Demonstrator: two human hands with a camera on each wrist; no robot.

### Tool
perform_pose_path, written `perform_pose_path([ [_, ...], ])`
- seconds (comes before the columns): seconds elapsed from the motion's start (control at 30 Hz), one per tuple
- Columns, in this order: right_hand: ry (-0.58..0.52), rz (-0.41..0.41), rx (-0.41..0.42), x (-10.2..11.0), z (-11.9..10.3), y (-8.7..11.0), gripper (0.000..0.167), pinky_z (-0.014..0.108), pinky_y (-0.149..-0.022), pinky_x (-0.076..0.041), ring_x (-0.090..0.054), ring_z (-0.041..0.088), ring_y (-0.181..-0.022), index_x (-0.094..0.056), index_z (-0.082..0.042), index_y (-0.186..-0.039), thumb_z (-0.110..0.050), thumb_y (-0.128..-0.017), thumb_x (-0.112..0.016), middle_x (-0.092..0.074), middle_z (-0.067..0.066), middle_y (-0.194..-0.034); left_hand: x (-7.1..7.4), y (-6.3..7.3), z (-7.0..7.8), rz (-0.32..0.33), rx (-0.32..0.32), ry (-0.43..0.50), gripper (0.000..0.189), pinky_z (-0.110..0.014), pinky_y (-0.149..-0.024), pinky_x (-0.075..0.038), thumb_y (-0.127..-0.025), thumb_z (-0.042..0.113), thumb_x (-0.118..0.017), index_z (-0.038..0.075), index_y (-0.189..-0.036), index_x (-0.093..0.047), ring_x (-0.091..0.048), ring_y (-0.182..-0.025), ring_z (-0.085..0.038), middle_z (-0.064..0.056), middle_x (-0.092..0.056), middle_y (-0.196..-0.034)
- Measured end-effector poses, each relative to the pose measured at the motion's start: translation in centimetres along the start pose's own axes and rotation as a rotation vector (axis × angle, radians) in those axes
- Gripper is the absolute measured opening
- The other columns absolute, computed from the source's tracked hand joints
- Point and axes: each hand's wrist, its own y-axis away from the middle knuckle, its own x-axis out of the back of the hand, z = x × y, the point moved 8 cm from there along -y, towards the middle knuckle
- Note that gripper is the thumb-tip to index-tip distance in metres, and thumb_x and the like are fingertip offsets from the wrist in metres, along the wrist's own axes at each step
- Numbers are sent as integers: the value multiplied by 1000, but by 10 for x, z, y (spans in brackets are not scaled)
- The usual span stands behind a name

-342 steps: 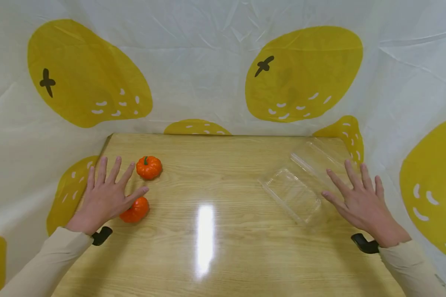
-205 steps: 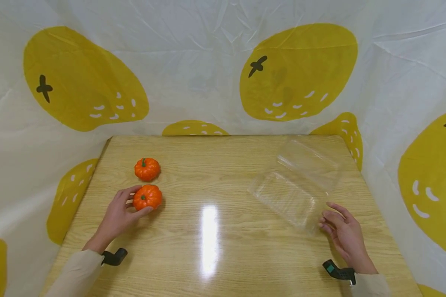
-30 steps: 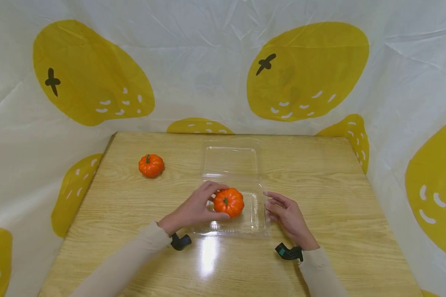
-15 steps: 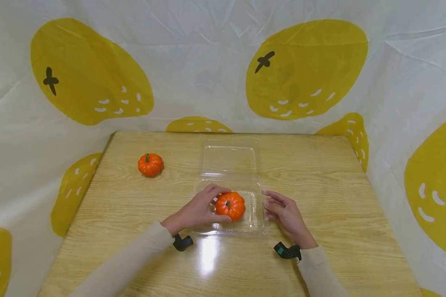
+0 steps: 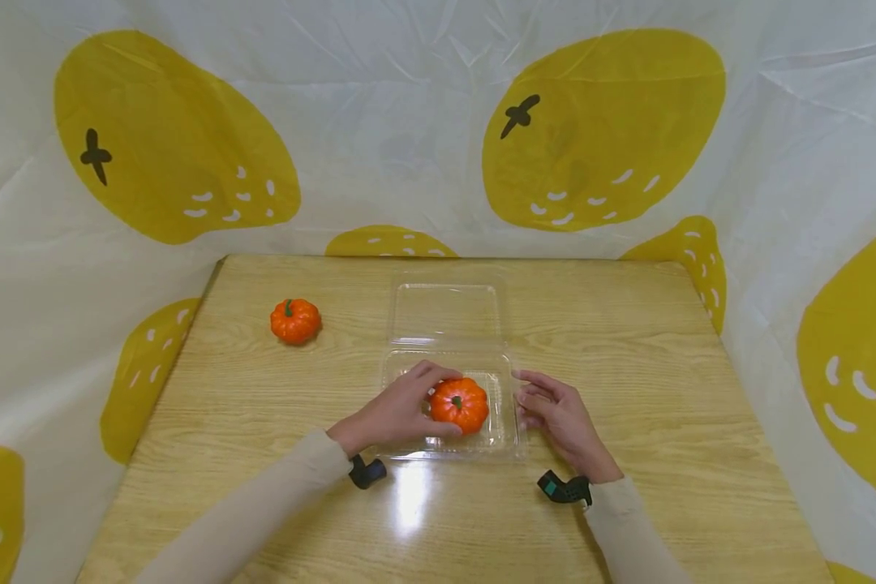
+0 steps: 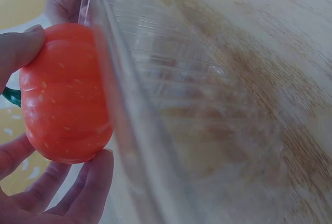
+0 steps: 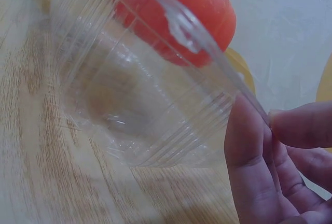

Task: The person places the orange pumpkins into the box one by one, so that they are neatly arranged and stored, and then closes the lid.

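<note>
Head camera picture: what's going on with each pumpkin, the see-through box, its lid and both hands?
Held pumpkin: stem up, over the box's bottom half.
Other pumpkin: sitting on the table, untouched.
Clear box: open.
Lid: folded back, away from the person.
Left hand: holding a pumpkin.
Right hand: pinching the box's edge.

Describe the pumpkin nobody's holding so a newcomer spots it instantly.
On the wooden table, go to the far left corner. Near it, left of the open clear container, sits a ribbed orange pumpkin. Unlike the other pumpkin, gripped by the left hand, it rests untouched on the wood.
</note>
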Motion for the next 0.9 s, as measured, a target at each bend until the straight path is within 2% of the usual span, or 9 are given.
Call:
perform_pose_path([
  [0.33,-4,-13,13,-1,-2,0,55,22,-65,-63,-67,6,-77,-45,11,-148,-6,-99,-67,-70,-3,-95,-9,-6,-3,-44,25,19,73,-33,-100,-57,-83,45,-85,28,-146,-53,-58,-119,-14,4,-53,-136],
  [0.7,-24,-18,15,-3,-2,-2,55,23,-65,-63,-67,6,-77,-45,12,-147,-6,-99,-67,-69,-4,-93,-14,-17,-4,-70,38,-19,74,-34,-100,-56,-82,47,-85,26,-146,-54,-60,-117,-17,1,-55,-139],
  [0.9,-31,-16,12,-2,-2,-1,55,23,-66,-63,-68,6,-78,-45,12,-146,-6,-99,-67,-70,-4,-94,-19,-22,-3,-82,48,-40,73,-31,-95,-57,-81,47,-85,25,-144,-55,-61,-112,-16,-1,-56,-134],
])
